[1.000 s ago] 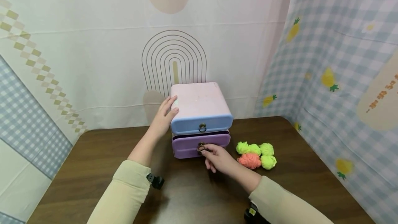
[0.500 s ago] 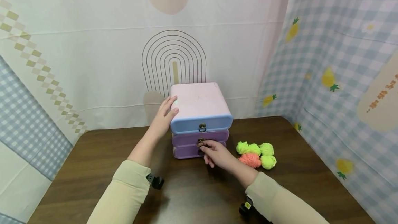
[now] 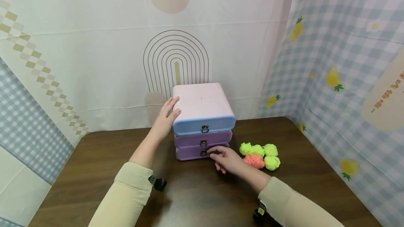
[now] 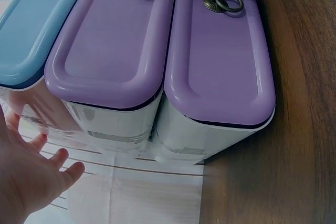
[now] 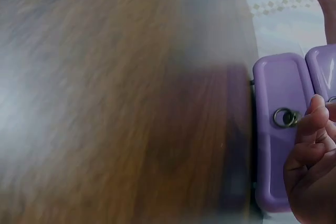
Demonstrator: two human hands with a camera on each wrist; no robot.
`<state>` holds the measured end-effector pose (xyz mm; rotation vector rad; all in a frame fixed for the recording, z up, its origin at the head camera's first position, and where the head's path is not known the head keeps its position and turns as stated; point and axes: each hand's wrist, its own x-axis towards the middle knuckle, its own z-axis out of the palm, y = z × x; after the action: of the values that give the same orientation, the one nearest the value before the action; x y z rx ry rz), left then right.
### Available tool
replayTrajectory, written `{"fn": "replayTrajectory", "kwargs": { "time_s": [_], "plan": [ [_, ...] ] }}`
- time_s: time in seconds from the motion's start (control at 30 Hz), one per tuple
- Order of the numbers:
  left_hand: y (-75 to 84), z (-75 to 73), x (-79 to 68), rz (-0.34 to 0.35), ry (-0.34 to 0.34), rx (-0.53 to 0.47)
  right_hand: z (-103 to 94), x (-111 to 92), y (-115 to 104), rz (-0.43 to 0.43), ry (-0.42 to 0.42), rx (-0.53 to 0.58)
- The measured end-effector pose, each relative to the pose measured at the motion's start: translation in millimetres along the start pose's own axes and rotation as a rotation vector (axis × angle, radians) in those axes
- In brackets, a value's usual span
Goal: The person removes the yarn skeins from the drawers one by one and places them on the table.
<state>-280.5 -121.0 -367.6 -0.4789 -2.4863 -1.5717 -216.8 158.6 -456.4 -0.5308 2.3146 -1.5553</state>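
A small pink-topped drawer cabinet (image 3: pixel 203 99) stands on the table, with a blue top drawer (image 3: pixel 189 127), a purple middle drawer (image 3: pixel 186 140) and a purple bottom drawer (image 3: pixel 188 154). Each front carries a bronze ring pull. My left hand (image 3: pixel 162 122) rests against the cabinet's upper left side, fingers at the top edge. My right hand (image 3: pixel 229 160) is in front of the bottom drawer, loosely bent fingers close to its ring pull (image 3: pixel 203 153). In the right wrist view this ring (image 5: pixel 283 117) shows beside the fingertips, not gripped.
Several yellow-green yarn balls (image 3: pixel 271 163) and an orange yarn ball (image 3: pixel 254 161) lie right of the cabinet, behind my right hand. The dark wooden table (image 3: pixel 104 160) ends at a patterned cloth backdrop (image 3: pixel 104 62) behind and at the right.
The purple middle drawer has been pushed in, uncovering the bottom drawer's front. My right hand has let go of its ring and moved down and right. My left hand has stayed put.
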Motion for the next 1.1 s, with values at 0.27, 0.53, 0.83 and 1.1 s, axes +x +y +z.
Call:
{"fn": "replayTrajectory", "kwargs": {
  "time_s": [0.27, 0.53, 0.83, 1.1],
  "plan": [
    [-1.1, -0.8, 2.1, 0.009, 0.007, 0.010, -8.2, -1.5, 7.8, 0.013, 0.007, -0.009],
    [0.3, -0.5, 1.1, 0.021, 0.006, 0.011, -0.9, 1.0, 11.1, 0.038, 0.007, -0.063],
    [1.1, -0.1, 0.0, 0.024, -0.008, -0.010, 6.3, 3.2, 13.9, 0.085, -0.034, -0.055],
    [1.3, -0.4, -2.1, 0.020, -0.016, -0.024, 12.0, 7.1, 14.9, 0.187, -0.034, 0.142]
  ]
}}
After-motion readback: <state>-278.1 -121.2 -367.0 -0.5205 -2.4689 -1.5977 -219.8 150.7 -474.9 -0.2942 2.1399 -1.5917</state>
